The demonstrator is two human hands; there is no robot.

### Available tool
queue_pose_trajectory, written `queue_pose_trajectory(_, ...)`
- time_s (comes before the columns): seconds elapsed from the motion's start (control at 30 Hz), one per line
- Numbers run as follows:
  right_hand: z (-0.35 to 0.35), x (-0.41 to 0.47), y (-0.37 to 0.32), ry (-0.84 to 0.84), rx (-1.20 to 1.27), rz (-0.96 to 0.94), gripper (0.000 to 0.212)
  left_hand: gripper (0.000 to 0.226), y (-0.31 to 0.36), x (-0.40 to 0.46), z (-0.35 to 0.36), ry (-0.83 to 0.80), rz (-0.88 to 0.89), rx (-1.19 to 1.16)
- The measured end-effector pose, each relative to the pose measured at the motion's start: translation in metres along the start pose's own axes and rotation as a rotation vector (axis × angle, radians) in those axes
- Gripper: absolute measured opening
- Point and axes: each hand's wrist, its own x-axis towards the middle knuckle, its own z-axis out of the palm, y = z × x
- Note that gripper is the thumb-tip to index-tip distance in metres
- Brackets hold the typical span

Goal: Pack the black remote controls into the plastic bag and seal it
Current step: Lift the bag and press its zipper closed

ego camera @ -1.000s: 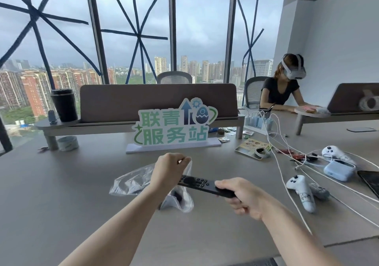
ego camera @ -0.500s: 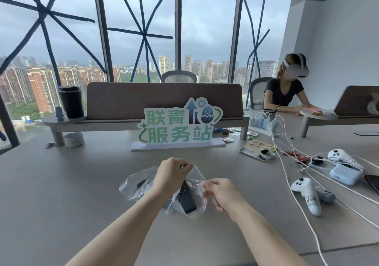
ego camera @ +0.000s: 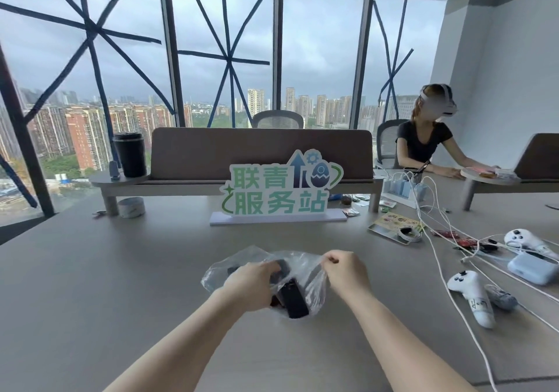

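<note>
A clear plastic bag lies crumpled on the grey table in front of me. Black remote controls sit inside it; one black remote shows clearly through the plastic, its near end pointing toward me. My left hand grips the bag's left side with fingers curled over the plastic. My right hand pinches the bag's upper right edge between thumb and fingers. How many remotes are inside I cannot tell, as my left hand hides part of the bag.
A green-lettered sign stands behind the bag. To the right lie white cables, two white game controllers, a pale blue case and a booklet. A black cup stands on the shelf. A person wearing a headset sits far right.
One second ago my right hand held a black remote at the bag's mouth. The remote has gone inside, and my right hand has let go of it and taken hold of the bag's edge.
</note>
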Motion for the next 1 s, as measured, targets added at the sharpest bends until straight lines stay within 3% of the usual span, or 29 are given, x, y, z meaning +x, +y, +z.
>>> queue_pose_trajectory(0.07, -0.007, -0.001, -0.005, 0.022, 0.045, 0.017, 0.020, 0.054, -0.004, -0.004, -0.014, 0.014, -0.125, -0.086)
queue_pose_trajectory(0.17, -0.025, 0.000, -0.023, 0.008, 0.144, 0.033, 0.018, 0.043, -0.005, -0.002, -0.052, 0.161, -0.197, -0.457)
queue_pose_trajectory(0.33, -0.070, 0.002, -0.077, 0.069, 0.652, 0.057, 0.008, 0.011, 0.004, -0.003, -0.124, 0.441, -0.083, -0.953)
queue_pose_trajectory(0.5, -0.102, -0.004, -0.113, -0.036, 0.977, 0.051, 0.005, 0.009, 0.009, -0.009, -0.158, 0.488, 0.003, -1.094)
queue_pose_trajectory(0.7, -0.110, -0.007, -0.112, -0.072, 0.955, 0.045, 0.006, 0.030, -0.002, -0.010, -0.132, 0.416, 0.096, -0.904)
queue_pose_trajectory(0.87, -0.117, -0.012, -0.107, 0.024, 0.817, 0.040, 0.014, 0.020, -0.005, -0.008, -0.116, 0.569, 0.058, -0.913)
queue_pose_trajectory(1.0, -0.135, -0.015, -0.106, 0.124, 0.525, -0.050, 0.015, 0.012, 0.003, -0.014, -0.117, 0.560, 0.044, -0.899)
